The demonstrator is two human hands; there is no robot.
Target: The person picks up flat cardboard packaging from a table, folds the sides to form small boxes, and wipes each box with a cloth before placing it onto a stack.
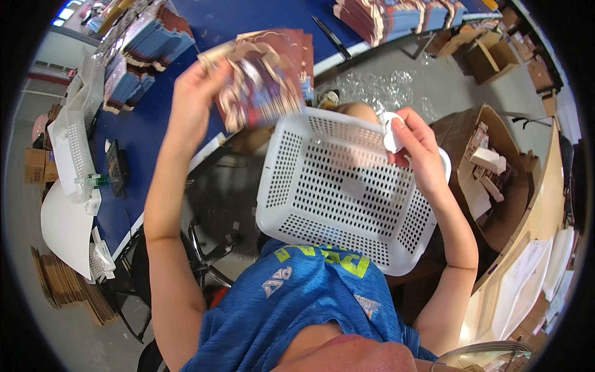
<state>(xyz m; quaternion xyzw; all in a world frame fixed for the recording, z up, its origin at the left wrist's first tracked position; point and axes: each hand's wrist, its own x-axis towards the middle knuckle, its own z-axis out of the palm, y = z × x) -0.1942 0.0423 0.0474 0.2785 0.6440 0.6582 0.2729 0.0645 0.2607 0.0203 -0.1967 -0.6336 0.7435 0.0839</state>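
My left hand [197, 93] grips the edge of a printed, brown and blue illustrated card or flat packet [265, 88], blurred by motion. Behind it, similar printed pieces [307, 56] lie at the table's edge, partly covered. My right hand [418, 149] pinches a small white rounded object [393, 132] between thumb and fingers; its exact kind is unclear. Below both hands, a white perforated plastic basket [344, 195] sits tilted in front of my body, with no items visible inside. The right hand hangs over the basket's far right part.
Stacks of printed pieces [158, 42] and another bundled stack [399, 18] stand on the blue table [260, 14]. A black pen [331, 37] lies near its edge. To the right, an open cardboard box [488, 186] holds small cartons. Flattened cardboard [69, 283] is stacked at left.
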